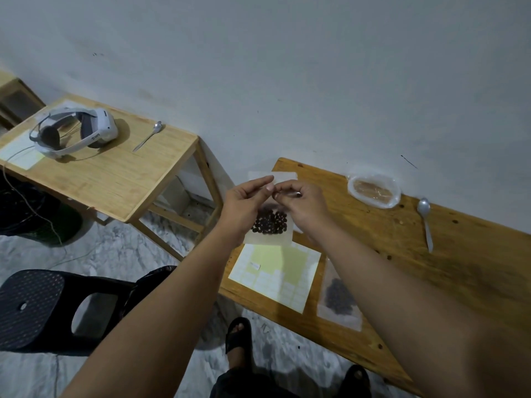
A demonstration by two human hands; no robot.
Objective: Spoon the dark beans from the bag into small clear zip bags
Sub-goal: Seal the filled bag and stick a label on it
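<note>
Nearest me on the left, one black perforated plastic stool [43,305] stands on the floor, clear of the desk's front edge. On the brown wooden desk [474,268], close to that front edge, lies one small clear zip bag of dark beans [339,297], just beside a pale yellow sheet of white labels [275,274] at the left end.

Above the sheet's far edge hangs a second small clear zip bag [267,239]. My left grip [244,196] and right grip [298,202] both pinch its top edge, side by side. Its dark beans [270,222] sit low in the bag, below my fingers.

To the right, one grey metal spoon [425,222] lies on bare wood, its bowl near a crumpled clear plastic bag [373,189] at the wall.

Open floor separates this desk from a pale wooden desk [115,179], which holds a second metal spoon [148,136] and one white headset [74,133].
</note>
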